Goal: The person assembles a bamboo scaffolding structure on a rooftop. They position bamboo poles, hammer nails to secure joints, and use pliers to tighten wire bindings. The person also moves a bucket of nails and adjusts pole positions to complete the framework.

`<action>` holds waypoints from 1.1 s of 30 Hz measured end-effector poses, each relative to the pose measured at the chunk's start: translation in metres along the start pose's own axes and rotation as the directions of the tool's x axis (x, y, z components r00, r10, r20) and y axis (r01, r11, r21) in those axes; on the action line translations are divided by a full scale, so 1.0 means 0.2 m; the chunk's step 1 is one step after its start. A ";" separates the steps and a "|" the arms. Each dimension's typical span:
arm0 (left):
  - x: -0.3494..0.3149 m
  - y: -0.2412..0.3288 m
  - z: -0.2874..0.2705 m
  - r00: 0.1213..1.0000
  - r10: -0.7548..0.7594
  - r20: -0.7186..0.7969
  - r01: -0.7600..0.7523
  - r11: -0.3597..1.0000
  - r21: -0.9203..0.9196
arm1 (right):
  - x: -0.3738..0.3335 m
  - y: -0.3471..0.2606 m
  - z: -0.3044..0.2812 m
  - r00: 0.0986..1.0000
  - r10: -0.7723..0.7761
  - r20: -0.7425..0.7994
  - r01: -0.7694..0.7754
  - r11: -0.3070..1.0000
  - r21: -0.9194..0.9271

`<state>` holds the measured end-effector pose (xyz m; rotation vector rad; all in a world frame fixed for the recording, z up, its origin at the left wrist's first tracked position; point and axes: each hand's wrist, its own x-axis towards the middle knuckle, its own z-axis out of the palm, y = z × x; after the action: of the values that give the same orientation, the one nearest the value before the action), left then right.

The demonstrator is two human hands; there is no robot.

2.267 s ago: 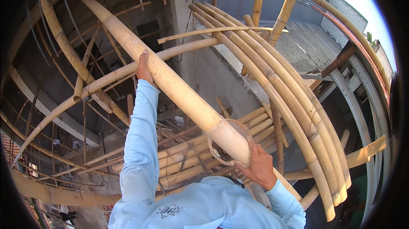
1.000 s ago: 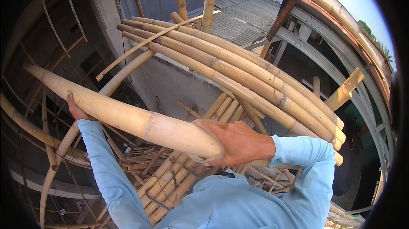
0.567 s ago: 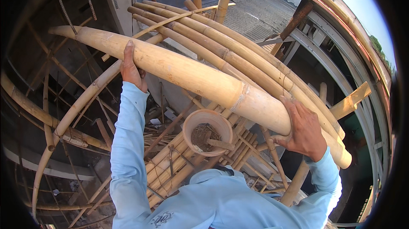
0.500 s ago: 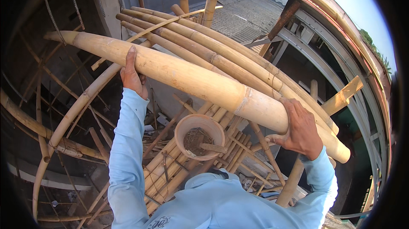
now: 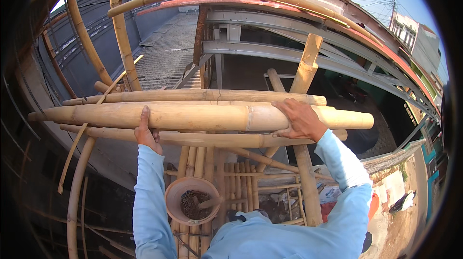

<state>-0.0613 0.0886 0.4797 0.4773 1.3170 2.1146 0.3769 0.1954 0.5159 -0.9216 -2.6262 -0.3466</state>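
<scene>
A thick bamboo pole (image 5: 207, 115) lies level across the view in front of me, held in both hands. My left hand (image 5: 148, 131) is closed on it left of the middle, thumb up along the near face and fingers curled beneath. Over its right end my right hand (image 5: 301, 121) is closed, palm on top, with the thumb at the near side. Directly behind runs a thinner bamboo pole (image 5: 193, 96), and another pole (image 5: 217, 139) passes just below the held one. Whether the held pole rests on the others I cannot tell.
A clay-coloured bucket (image 5: 171, 196) with wiry bits and a handle-like piece stands on a bamboo platform (image 5: 198, 160) below. Upright bamboo posts (image 5: 121, 32) rise at the left. Grey steel beams (image 5: 289, 27) cross beyond. A bamboo post (image 5: 308, 184) stands near my right arm.
The view has turned rightward and up, so the poles now run level instead of slanting down to the right. The held pole lies closer over the others. Both hands keep their hold.
</scene>
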 end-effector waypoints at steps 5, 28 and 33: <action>0.12 -0.14 0.18 0.997 -0.052 0.061 0.053 0.999 -0.010 | -0.05 0.11 0.05 0.998 0.055 0.029 -0.054 0.998 -0.039; 0.24 -0.43 0.23 0.974 -0.158 -0.161 0.184 0.970 0.161 | 0.20 0.12 0.46 0.979 -0.054 0.195 0.018 0.983 0.181; 0.34 -0.47 0.32 0.961 -0.258 -0.098 0.271 0.949 0.160 | 0.19 0.16 0.49 0.982 -0.027 0.188 -0.008 0.983 0.184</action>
<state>-0.0477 0.2072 0.4235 0.2727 1.5235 1.8227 0.3471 0.2723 0.4447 -0.9205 -2.7776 -0.0153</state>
